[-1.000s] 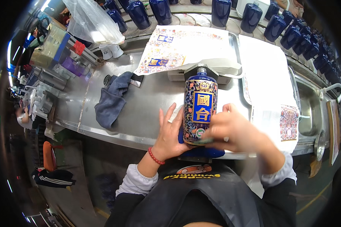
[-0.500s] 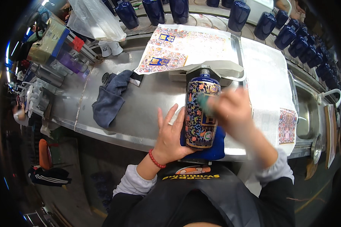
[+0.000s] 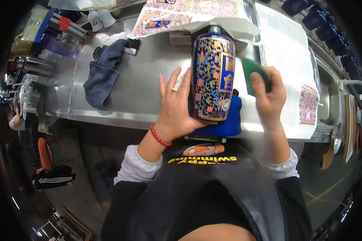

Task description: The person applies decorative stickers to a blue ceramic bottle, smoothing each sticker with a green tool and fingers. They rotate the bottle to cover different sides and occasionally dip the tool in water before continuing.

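A dark blue bottle (image 3: 211, 80) with a colourful floral pattern and a gold-framed blue panel lies at the middle of the bench, its neck pointing away from me. My left hand (image 3: 175, 102) holds it at the lower left, with the thumb at its base and the fingers stretched along its side. Something white is around one finger. To the right of the bottle, apart from it, my right hand (image 3: 269, 94) grips a flat green scraper (image 3: 251, 74). Under the bottle's lower end is a blue pad (image 3: 232, 118). A dark holder (image 3: 194, 37) surrounds the neck.
Printed floral sheets (image 3: 165, 20) lie beyond the bottle, and a white sheet (image 3: 283, 60) covers the bench at right. A grey-blue cloth (image 3: 103, 74) rests at left. A sink (image 3: 328, 86) is at far right, with several blue bottles (image 3: 326, 30) behind it.
My right hand has moved off the bottle to the right with the scraper. The bottle has turned, bringing its gold-framed panel more into sight. The whole view has shifted.
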Available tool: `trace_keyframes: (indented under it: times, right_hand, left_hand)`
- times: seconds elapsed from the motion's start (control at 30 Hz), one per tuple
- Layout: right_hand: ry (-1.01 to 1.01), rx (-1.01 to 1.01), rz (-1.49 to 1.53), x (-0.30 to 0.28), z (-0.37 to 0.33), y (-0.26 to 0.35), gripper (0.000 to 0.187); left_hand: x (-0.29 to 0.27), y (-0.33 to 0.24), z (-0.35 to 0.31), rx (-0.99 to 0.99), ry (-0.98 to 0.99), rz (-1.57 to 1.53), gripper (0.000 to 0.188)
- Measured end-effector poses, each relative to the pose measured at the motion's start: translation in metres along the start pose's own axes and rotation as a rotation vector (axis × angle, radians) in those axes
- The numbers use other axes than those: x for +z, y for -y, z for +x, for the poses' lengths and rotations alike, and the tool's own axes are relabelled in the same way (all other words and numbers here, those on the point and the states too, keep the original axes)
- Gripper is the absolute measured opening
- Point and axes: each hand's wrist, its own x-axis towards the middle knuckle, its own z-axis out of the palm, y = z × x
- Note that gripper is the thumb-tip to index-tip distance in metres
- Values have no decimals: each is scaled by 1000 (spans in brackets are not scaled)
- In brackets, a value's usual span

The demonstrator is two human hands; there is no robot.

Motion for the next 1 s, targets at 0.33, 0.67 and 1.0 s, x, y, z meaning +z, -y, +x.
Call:
trace_keyframes:
  times: [0.33,0.67,1.0]
  right_hand:
    - [183,-390,24,-13,-44,18,40]
    - [255,150,386,-15,-49,39,16]
    - [207,265,333,-7,-52,29,18]
  left_hand:
    - [5,0,1,-5,16,-90,129]
    - [-7,-2,-4,10,67,-440,126]
    - [-7,4,-8,-115,133,-745,110]
